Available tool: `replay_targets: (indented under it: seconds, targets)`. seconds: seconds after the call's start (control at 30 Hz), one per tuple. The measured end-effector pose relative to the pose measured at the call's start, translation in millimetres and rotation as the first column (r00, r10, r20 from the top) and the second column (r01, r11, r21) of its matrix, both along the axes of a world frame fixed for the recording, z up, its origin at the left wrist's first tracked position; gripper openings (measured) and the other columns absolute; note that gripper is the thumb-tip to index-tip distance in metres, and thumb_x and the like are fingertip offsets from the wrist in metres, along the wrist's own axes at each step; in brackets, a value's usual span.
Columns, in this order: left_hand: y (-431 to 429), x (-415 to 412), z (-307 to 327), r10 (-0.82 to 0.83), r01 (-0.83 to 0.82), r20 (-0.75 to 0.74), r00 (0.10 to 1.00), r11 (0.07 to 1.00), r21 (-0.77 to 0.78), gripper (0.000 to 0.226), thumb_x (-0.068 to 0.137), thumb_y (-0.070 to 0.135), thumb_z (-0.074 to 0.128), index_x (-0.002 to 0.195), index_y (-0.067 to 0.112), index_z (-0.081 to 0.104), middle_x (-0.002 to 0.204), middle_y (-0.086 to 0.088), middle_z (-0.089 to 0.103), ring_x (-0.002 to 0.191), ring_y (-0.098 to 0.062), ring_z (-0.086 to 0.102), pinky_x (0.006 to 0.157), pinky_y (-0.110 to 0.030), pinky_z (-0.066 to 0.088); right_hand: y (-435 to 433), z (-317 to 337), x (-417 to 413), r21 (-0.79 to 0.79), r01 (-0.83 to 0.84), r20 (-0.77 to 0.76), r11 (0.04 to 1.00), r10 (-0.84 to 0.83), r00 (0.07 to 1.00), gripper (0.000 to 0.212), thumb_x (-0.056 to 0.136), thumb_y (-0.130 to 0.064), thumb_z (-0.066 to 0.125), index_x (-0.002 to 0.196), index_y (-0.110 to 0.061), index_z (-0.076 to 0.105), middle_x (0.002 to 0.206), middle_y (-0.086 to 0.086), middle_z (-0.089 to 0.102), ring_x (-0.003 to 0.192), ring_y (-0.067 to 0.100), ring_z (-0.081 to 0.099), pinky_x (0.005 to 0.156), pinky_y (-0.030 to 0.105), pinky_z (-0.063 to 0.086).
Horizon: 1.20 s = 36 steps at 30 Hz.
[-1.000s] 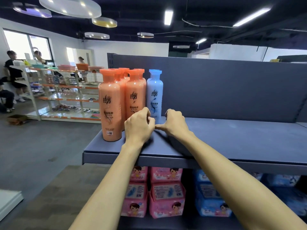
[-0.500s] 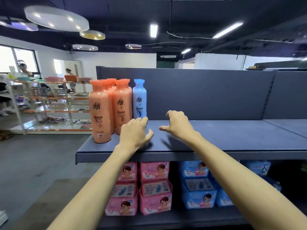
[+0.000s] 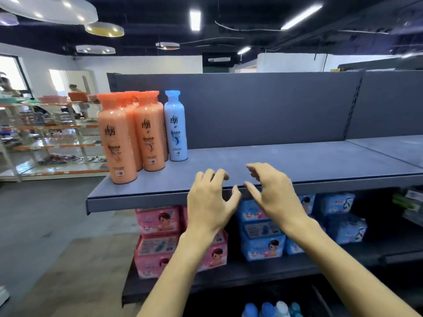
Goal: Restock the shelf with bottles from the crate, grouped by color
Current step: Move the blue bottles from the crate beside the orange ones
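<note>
Several orange bottles (image 3: 116,138) stand grouped at the left end of the grey shelf (image 3: 286,161). A single light blue bottle (image 3: 175,126) stands upright just right of them, near the back panel. My left hand (image 3: 211,202) and my right hand (image 3: 273,194) hover side by side in front of the shelf's front edge, fingers loosely curled, holding nothing. At the bottom edge of the view, several blue and white bottle caps (image 3: 272,308) poke up.
Pink packs (image 3: 158,239) and blue packs (image 3: 263,234) fill the lower shelf. The grey shelf's surface runs bare to the right of the blue bottle. An aisle with a display rack (image 3: 45,138) and people lies to the left.
Both hands have pulled back from beside the blue bottle toward me and now hang in front of the shelf edge, fingers spread wider. The view has shifted down and right.
</note>
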<state>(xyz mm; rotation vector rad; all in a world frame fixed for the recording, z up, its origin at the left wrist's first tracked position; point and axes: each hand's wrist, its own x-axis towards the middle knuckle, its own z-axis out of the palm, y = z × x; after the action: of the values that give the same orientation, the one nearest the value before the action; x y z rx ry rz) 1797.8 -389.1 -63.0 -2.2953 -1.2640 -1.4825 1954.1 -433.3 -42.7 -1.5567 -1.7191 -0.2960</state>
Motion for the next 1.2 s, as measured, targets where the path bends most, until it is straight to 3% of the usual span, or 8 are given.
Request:
replay_targets:
  seconds: [0.13,0.33,0.5,0.7,0.8,0.9,1.13,1.2]
  targets:
    - [-36.3,26.1,-66.3,-0.064,0.083,0.105,0.992,0.979,-0.185,0.018,0.081,0.040,0.052,0.089,0.024,0.057,0.078,0.011,0.052,0.079,-0.012,0.045,0.064,-0.028,0.041,-48.0,-68.2,18.9,0.055,0.065,-0.099,0.996,-0.060,0.993,0.041,0.085,-0.012,0.078,0.124,-0.010,0.065,0.111,0.001,0.068,0.100,0.018,0.067,0.085,0.035,0.056]
    - [-67.1,44.2,-178.7,-0.139,0.097,-0.079,0.987,0.912,-0.399,0.014,0.079,0.033,0.055,0.088,0.023,0.055,0.076,0.009,0.052,0.078,-0.017,0.050,0.066,-0.033,0.046,-75.6,-180.5,49.3,-0.264,0.107,-0.182,0.959,-0.158,0.971,0.041,0.081,-0.014,0.081,0.119,-0.007,0.067,0.107,0.004,0.069,0.097,0.022,0.068,0.088,0.036,0.056]
    - [-87.4,43.4,-243.2,-0.156,0.030,-0.188,0.970,0.838,-0.544,0.015,0.075,0.028,0.063,0.085,0.022,0.054,0.074,0.009,0.052,0.074,-0.016,0.050,0.063,-0.027,0.040,-88.9,-259.6,63.7,-0.581,0.094,-0.233,0.809,-0.276,0.932,0.042,0.082,-0.020,0.077,0.121,-0.008,0.064,0.106,0.009,0.068,0.100,0.027,0.066,0.089,0.042,0.053]
    - [-103.1,40.2,-295.6,-0.148,-0.060,-0.244,0.958,0.732,-0.679,0.012,0.077,0.030,0.059,0.083,0.022,0.052,0.072,0.008,0.050,0.071,-0.017,0.050,0.056,-0.029,0.041,-82.6,-324.2,56.9,-0.782,0.027,-0.226,0.623,-0.323,0.919,0.037,0.083,-0.023,0.073,0.117,-0.011,0.062,0.105,0.008,0.067,0.099,0.030,0.064,0.083,0.037,0.049]
    - [-109.8,40.3,-313.5,-0.111,-0.108,-0.236,0.965,0.654,-0.749,0.012,0.082,0.031,0.057,0.087,0.022,0.052,0.077,0.008,0.051,0.075,-0.016,0.050,0.058,-0.031,0.044,-69.1,-351.3,49.1,-0.828,-0.003,-0.205,0.560,-0.298,0.932,0.036,0.083,-0.027,0.075,0.109,-0.007,0.061,0.101,0.010,0.067,0.097,0.032,0.064,0.079,0.038,0.049]
    - [-112.3,40.6,-327.0,-0.078,-0.125,-0.210,0.975,0.591,-0.797,0.011,0.084,0.030,0.058,0.091,0.022,0.054,0.080,0.007,0.053,0.079,-0.015,0.050,0.062,-0.034,0.047,-54.4,-371.9,41.1,-0.855,-0.011,-0.174,0.518,-0.268,0.948,0.032,0.085,-0.028,0.074,0.100,-0.008,0.055,0.093,0.011,0.064,0.091,0.033,0.062,0.069,0.035,0.038]
    - [-105.2,39.8,-352.5,-0.011,-0.150,-0.187,0.982,0.554,-0.819,0.011,0.084,0.026,0.060,0.092,0.019,0.056,0.078,0.006,0.053,0.080,-0.017,0.051,0.060,-0.033,0.043,-22.0,-413.5,24.7,-0.916,-0.064,-0.228,0.395,-0.383,0.895,0.034,0.092,-0.018,0.066,0.119,-0.002,0.056,0.115,0.020,0.064,0.110,0.036,0.060,0.077,0.030,0.043]
    - [-101.3,39.0,-359.6,0.008,-0.162,-0.188,0.982,0.546,-0.822,0.011,0.083,0.024,0.061,0.092,0.018,0.057,0.078,0.005,0.054,0.080,-0.018,0.052,0.060,-0.034,0.042,-14.7,-422.9,20.2,-0.920,-0.065,-0.230,0.387,-0.397,0.888,0.031,0.092,-0.019,0.065,0.116,0.000,0.060,0.113,0.020,0.064,0.107,0.037,0.061,0.086,0.036,0.047]
